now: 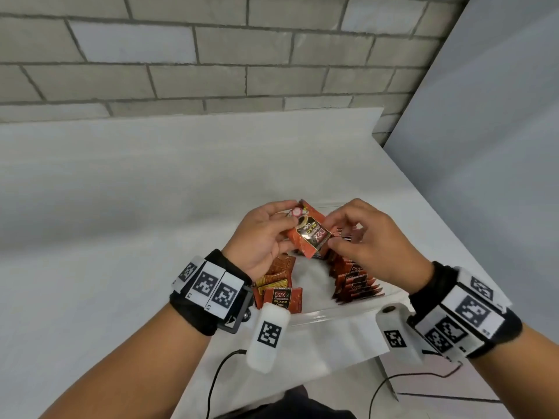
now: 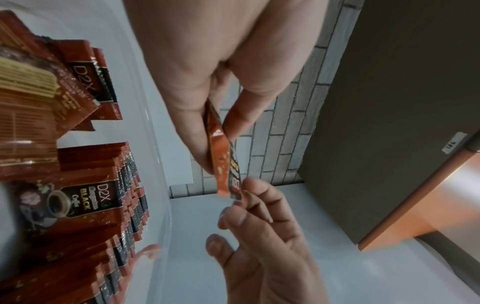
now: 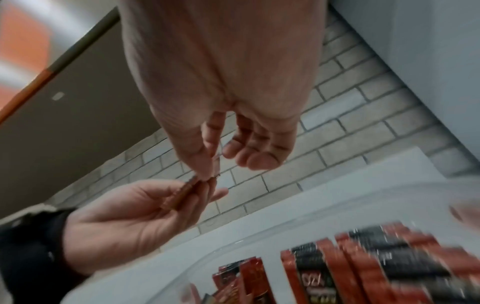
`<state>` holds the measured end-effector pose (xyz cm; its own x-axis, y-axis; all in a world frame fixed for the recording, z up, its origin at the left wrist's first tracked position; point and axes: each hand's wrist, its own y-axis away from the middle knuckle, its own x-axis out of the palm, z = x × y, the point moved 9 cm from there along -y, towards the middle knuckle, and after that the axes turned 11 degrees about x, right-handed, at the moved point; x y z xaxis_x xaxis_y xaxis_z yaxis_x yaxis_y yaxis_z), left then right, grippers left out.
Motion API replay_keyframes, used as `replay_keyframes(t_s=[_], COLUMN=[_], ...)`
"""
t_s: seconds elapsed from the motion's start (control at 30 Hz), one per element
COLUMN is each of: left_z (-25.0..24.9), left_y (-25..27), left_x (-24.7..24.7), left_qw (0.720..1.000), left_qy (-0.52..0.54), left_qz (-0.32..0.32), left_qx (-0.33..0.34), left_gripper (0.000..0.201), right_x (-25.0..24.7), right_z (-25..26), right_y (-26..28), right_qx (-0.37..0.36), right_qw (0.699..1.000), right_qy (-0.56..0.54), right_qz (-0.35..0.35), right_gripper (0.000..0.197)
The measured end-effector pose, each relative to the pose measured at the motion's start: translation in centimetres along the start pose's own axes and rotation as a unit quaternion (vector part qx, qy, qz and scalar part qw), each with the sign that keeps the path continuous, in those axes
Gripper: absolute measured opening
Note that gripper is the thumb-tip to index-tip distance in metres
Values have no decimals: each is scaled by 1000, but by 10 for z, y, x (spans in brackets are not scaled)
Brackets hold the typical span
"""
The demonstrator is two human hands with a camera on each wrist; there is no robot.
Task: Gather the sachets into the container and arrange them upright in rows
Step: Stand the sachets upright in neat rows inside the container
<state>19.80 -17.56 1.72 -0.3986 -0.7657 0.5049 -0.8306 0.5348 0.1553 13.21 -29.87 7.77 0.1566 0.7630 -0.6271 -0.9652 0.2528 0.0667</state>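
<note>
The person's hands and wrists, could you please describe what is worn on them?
Both forearms are bare. The left hand and right hand wear no gloves. Each wrist carries a black fabric band with white square-code tags, a white tagged block and a thin black cable.

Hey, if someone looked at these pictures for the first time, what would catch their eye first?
Probably the red sachet held up mid-frame above the container, pinched between the left hand and the right hand. Next, the row of sachets standing on edge along the container's right side, with a looser pile at its left.
</note>
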Motion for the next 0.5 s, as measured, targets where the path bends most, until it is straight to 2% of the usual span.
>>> replay_keyframes(t_s=[0.1, 0.17, 0.33, 0.43, 0.5], left_z=[1, 5, 13, 9, -1], left_y=[-3, -3, -4, -3, -3], left_x=[0, 4, 11, 11, 3], left_qw=[1000, 1000, 998, 999, 1000], left_qy=[10, 26, 56, 37, -14], left_qz=[-15, -12, -14, -9, -7], left_qx=[7, 1, -1, 7, 18], left_gripper=[24, 19, 17, 16, 12], right_x=[1, 9, 9, 8, -2], right_z=[-23, -29, -40, -34, -30], right_y=[0, 2, -6, -15, -24], right_qx=[130, 180, 232, 207, 181], right_qw=[983, 967, 927, 943, 959], right_qy=[-130, -179, -291, -257, -216], right_qz=[18, 41, 39, 46, 18], right_gripper=[26, 24, 30, 16, 13])
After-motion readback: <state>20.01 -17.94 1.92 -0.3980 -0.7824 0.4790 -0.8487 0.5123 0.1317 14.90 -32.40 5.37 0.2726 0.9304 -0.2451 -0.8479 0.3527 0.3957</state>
